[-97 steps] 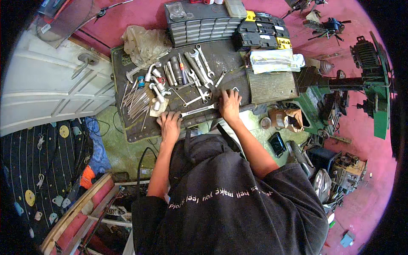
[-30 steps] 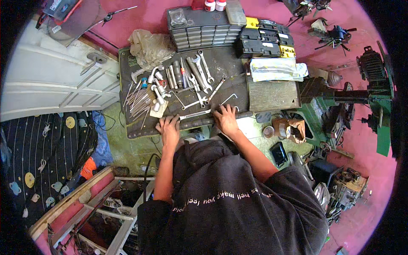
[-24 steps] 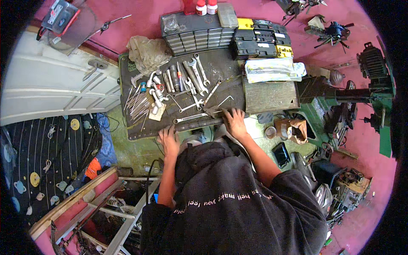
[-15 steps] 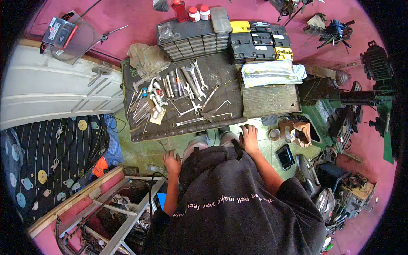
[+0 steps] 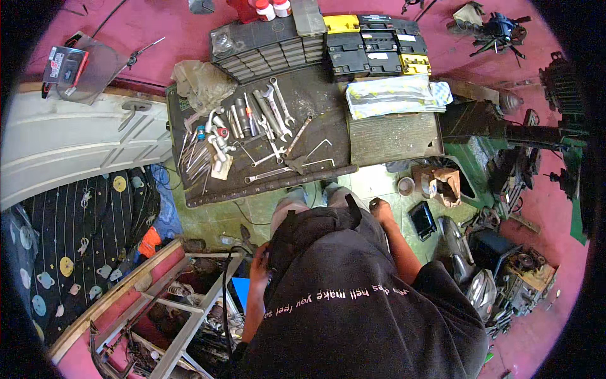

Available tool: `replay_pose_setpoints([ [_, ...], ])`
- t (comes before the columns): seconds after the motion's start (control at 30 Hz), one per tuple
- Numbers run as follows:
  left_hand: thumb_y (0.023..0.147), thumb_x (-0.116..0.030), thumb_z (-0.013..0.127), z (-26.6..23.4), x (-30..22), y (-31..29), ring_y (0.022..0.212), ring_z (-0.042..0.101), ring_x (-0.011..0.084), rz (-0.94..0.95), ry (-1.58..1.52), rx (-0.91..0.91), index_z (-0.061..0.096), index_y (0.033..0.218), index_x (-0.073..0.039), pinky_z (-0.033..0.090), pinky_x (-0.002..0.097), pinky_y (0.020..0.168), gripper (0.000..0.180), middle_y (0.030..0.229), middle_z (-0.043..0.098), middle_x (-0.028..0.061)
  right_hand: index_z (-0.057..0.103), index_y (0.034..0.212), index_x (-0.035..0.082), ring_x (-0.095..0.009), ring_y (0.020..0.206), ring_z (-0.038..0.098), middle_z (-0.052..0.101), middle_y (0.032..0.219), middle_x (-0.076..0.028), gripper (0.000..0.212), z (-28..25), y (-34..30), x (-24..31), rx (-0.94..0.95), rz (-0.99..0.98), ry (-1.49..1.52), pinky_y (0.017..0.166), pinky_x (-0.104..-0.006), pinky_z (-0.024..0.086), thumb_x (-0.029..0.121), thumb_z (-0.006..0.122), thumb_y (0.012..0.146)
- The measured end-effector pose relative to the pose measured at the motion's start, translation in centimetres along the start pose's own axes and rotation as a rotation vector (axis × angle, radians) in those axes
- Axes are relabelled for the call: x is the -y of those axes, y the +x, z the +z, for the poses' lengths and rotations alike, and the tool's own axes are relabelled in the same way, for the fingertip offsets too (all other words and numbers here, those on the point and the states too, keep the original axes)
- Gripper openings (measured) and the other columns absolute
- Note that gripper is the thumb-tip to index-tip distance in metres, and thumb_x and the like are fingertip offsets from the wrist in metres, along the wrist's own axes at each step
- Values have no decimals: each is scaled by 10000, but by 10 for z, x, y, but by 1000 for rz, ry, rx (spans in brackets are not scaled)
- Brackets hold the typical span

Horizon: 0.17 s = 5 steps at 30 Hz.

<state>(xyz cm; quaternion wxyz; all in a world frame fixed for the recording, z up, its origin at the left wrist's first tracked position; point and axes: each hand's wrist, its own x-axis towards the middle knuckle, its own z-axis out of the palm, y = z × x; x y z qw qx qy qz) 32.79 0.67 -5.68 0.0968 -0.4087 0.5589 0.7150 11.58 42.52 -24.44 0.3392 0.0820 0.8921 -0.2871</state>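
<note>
My left hand [image 5: 259, 260] hangs beside my left hip, fingers loosely bent and apart, holding nothing visible. On the other side, my right hand [image 5: 381, 211] is by my right thigh with its fingers curled in and nothing seen in them. Both hands are clear of the dark workbench [image 5: 328, 95] in front of me. On the bench lie several combination wrenches [image 5: 275, 172], a screwdriver [image 5: 250, 118], sockets [image 5: 218, 144], a bundle of thin metal rods [image 5: 197, 163] and a bent hex key [image 5: 320, 148]. A crumpled plastic bag [image 5: 201, 83] sits at the bench's far left.
A drawer cabinet [image 5: 268, 54] and several batteries [image 5: 372, 55] stand at the back. Wrapped packets [image 5: 394, 99] rest on a ribbed mat [image 5: 394, 142]. A metal ladder [image 5: 186, 328] leans at lower left. To my right are a cardboard box [image 5: 444, 183], a black tray [image 5: 422, 221] and machine parts.
The bench has shifted left and slightly up in view. My right hand has gone from spread fingers near the bench edge to curled fingers at my thigh; my left hand has drawn in toward my hip.
</note>
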Motion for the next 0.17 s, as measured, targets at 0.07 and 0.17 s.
replay_pose_setpoints([
  [0.07, 1049, -277, 659, -9, 0, -23, 1336, 536, 169, -39, -196, 74, 578, 1467, -103, 390, 345, 1130, 460, 1454, 597, 108, 722, 1074, 31, -444, 1002, 712, 733, 1023, -281, 295, -6, -14, 0, -15, 24, -66, 901, -511, 570, 245, 672, 878],
  [0.17, 1046, -397, 637, -86, 35, -53, 1418, 504, 267, -186, -540, 240, 535, 1530, -159, 354, 397, 1193, 549, 1537, 548, 116, 728, 1065, 60, -462, 995, 710, 730, 1061, -275, 285, -12, -30, -23, -23, 83, -157, 888, -519, 573, 273, 681, 882],
])
